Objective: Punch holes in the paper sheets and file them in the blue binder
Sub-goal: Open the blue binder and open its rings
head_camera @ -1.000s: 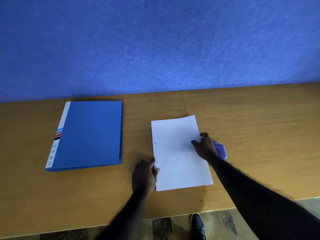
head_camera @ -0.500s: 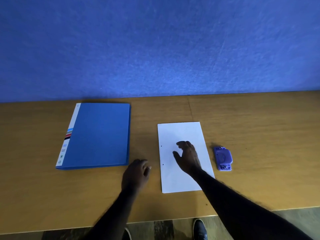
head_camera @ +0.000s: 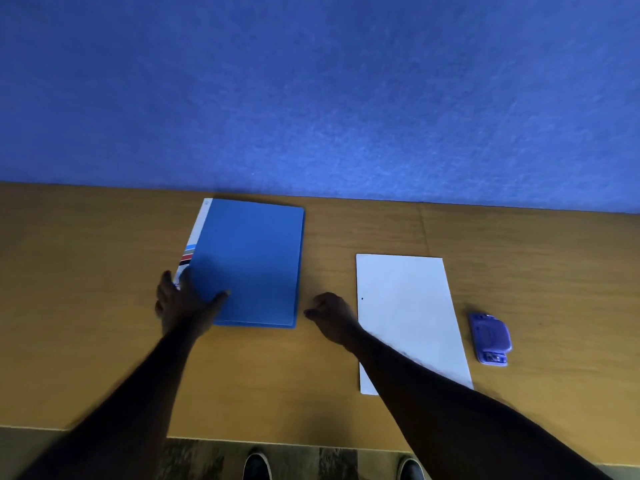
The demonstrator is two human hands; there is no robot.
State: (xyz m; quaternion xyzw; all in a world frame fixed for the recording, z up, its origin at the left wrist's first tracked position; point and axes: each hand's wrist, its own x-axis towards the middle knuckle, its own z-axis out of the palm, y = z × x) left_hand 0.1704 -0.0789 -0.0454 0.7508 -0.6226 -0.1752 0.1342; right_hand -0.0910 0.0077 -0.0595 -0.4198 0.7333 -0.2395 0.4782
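Observation:
The blue binder (head_camera: 252,258) lies closed on the wooden table, its white spine to the left. My left hand (head_camera: 181,304) rests on its near-left corner, thumb on the cover, fingers spread over the spine edge. Just off the binder's near-right corner hovers my right hand (head_camera: 330,318), fingers loosely curled and holding nothing. The white paper sheets (head_camera: 407,306) lie to the right of that hand, with one small punched hole showing near their left edge; my right forearm crosses their near-left corner. A purple hole punch (head_camera: 490,339) sits to the right of the paper.
A blue wall (head_camera: 311,98) rises directly behind the table (head_camera: 86,306). The table's near edge runs across the bottom of the view, with two shoes (head_camera: 256,465) on the floor below it.
Both hands have left the paper and moved left to the binder: the left one now lies on its corner, the right one is beside it. The hole punch lies uncovered.

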